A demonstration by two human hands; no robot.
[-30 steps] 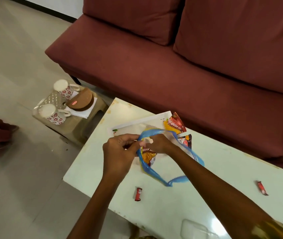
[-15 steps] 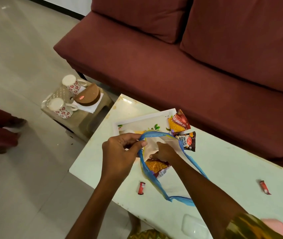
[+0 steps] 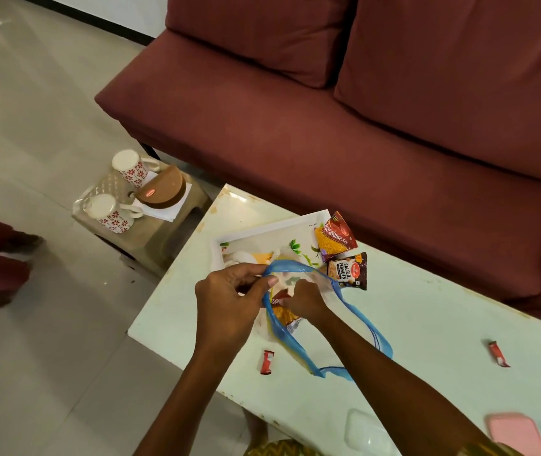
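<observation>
red sachet: lying on the bench, just beside the bag's near rim.
zip bag: lying open on the bench, its blue rim looping around the right wrist.
left hand: pinching the bag's rim between thumb and fingers.
right hand: reaching into the bag's mouth, fingers curling on the orange snack packet.
orange snack packet: sitting inside the bag, under the right hand.
peanut packet: lying beyond the bag, just beside the tray.

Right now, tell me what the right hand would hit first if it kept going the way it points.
Likely the blue rim of the bag, pinched by the left hand just ahead. The right hand, gripping a packet inside the bag, points left toward it; depth is unclear.
</observation>
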